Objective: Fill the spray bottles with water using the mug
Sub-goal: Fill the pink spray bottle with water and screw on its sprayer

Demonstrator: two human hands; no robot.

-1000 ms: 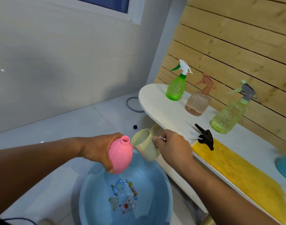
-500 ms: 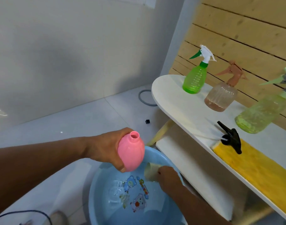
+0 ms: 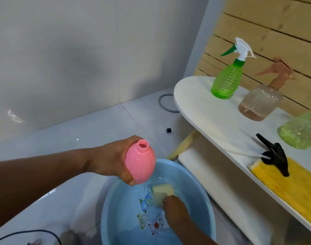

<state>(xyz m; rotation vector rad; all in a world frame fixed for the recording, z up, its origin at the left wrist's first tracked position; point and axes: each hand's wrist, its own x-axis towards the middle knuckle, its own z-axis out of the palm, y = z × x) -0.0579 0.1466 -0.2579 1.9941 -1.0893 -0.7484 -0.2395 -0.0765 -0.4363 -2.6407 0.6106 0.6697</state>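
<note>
mug (image 3: 162, 193) in basin (image 3: 200, 189), bottle (image 3: 140, 162) above, shelf (image 3: 192, 96) right.

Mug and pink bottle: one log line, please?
step: scooping | right hand: dips mug in basin | left hand: holds pink bottle, uncapped

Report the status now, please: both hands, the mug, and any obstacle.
Left hand grips pink bottle, uncapped, above basin. Right hand holds mug, dipped in basin water. No obstacle seen.
</note>
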